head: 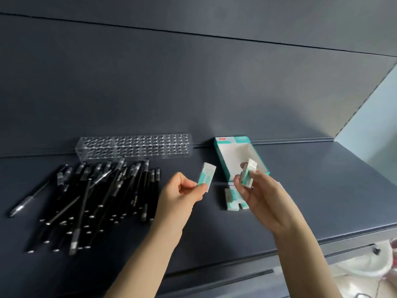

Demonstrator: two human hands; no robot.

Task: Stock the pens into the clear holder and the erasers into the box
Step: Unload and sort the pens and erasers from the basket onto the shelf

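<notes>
My left hand [184,191] pinches one white eraser with a teal sleeve [206,177], held upright just left of the box. My right hand [261,194] grips another eraser [248,173] over the near end of the open teal-and-white box [225,160], whose white inside looks bare. Several more erasers [231,200] lie on the shelf below my right hand, partly hidden by it. A heap of black pens [96,201] sprawls at the left. The clear holder [134,147] with rows of holes stands behind the pens, with no pen in it.
Everything sits on a dark grey shelf [322,201] against a dark back panel. The shelf's front edge runs diagonally at lower right, with a white plastic bag [365,263] on the floor beyond it.
</notes>
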